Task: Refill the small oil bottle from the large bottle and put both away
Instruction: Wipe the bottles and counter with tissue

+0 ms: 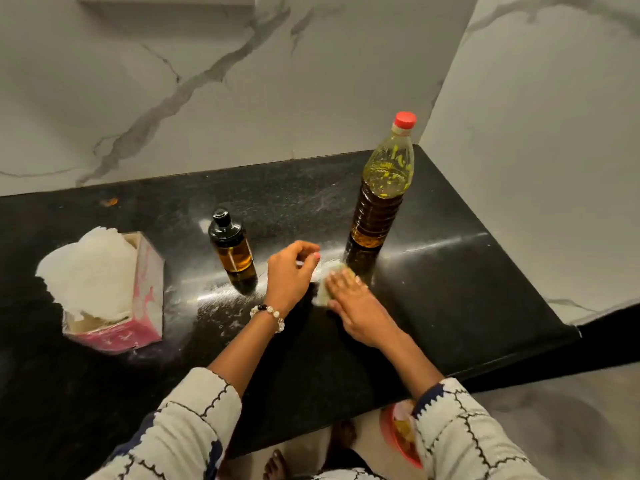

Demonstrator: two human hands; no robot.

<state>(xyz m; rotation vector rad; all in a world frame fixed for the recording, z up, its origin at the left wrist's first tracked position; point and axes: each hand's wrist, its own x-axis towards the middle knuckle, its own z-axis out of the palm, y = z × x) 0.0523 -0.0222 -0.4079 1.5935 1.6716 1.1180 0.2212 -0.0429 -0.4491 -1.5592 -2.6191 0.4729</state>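
Wiping oil off the counter between two capped bottles

The right hand (pixel 349 299) pressed flat, straight fingers on a tissue (pixel 323 292); the left hand (pixel 289 271) hovered, fingers loosely curled, apparently holding nothing. The small oil bottle (pixel 232 249) stood just left of its fingers, the large bottle (pixel 381 188) just beyond the right fingertips: a wide swipe could have toppled either one on the slick counter (pixel 450 271).

I see bare tabletop (pixel 450 271) right of my hands; small bottle (pixel 232 247), large bottle (pixel 381 188) flank the gap ahead.

small amber bottle (pixel 233 246), capped, upright; large bottle (pixel 381 183) right
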